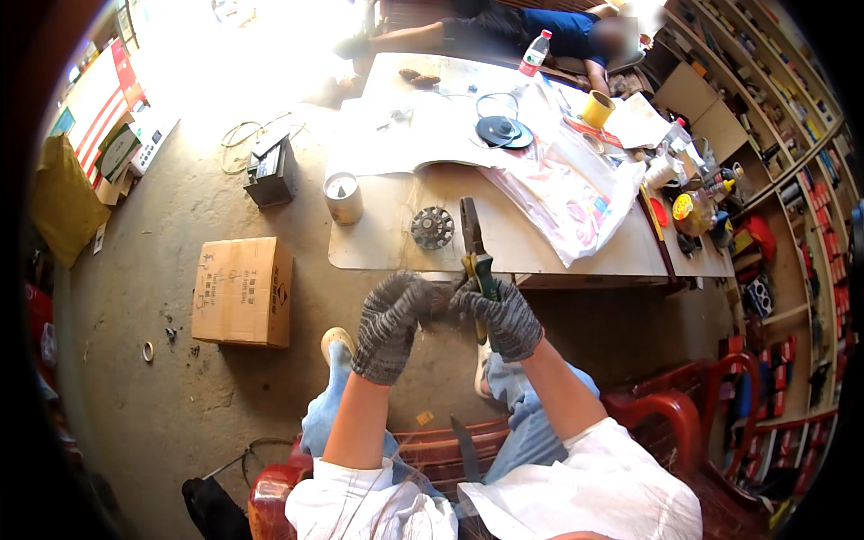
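Observation:
Grey knitted gloves cover both of my hands, which are close together just in front of the table's near edge. My right hand [507, 322] is closed around pliers [472, 229] with dark jaws pointing up and dark green handles. The fingers of my left hand [391, 324] are curled together beside a small dark piece between the hands, too blurred to name. On the table [387, 243], just beyond my hands, lies a round metal part [432, 228] with slots around its rim. A can [343, 198] stands to its left.
Left on the floor are a cardboard box [236, 292], a black battery [270, 171] and a tape ring [148, 351]. The table also bears a plastic bag [576, 211], a coil of blue wire [504, 131] and a bottle [535, 54]. Shelves line the right; a person [549, 31] lies behind.

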`<action>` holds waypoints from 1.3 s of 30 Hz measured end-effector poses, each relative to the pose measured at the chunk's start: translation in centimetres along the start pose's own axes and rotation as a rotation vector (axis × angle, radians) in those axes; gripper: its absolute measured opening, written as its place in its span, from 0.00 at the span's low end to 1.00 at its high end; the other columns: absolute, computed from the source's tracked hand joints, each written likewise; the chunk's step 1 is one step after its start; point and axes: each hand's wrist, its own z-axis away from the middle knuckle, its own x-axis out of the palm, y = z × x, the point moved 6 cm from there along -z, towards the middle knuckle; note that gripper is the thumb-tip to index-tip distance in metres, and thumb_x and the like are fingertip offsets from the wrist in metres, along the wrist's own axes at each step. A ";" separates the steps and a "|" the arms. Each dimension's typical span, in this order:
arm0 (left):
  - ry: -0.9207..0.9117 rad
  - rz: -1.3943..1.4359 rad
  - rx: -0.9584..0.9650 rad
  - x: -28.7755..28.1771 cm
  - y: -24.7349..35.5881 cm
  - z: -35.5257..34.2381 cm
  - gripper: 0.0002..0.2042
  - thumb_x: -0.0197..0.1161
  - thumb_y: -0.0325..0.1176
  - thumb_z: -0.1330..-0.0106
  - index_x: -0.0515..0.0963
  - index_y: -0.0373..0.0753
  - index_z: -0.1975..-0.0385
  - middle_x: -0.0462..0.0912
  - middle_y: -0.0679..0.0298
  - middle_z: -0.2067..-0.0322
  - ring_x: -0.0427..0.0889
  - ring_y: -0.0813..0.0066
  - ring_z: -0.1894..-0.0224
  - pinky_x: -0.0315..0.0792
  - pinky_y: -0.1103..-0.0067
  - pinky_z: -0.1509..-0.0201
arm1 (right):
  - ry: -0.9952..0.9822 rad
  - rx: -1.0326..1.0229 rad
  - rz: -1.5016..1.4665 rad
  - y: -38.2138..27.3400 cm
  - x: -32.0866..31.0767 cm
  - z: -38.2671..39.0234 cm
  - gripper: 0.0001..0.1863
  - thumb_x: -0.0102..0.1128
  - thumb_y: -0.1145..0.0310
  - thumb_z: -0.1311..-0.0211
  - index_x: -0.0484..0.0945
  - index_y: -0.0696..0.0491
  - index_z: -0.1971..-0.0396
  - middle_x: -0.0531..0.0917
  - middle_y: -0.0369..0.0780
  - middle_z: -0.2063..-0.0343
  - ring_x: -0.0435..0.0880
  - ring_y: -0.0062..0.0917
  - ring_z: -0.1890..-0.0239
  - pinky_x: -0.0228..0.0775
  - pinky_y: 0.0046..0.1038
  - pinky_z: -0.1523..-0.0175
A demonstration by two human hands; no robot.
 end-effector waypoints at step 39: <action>-0.035 0.305 0.195 -2.3 1.9 -1.1 0.08 0.54 0.31 0.37 0.75 0.33 0.65 0.76 0.58 0.62 0.75 0.71 0.59 0.71 0.76 0.53 | -0.346 0.125 0.348 -1.8 2.4 3.8 0.28 0.65 0.71 0.50 0.67 0.56 0.47 0.76 0.39 0.55 0.76 0.22 0.52 0.67 0.25 0.47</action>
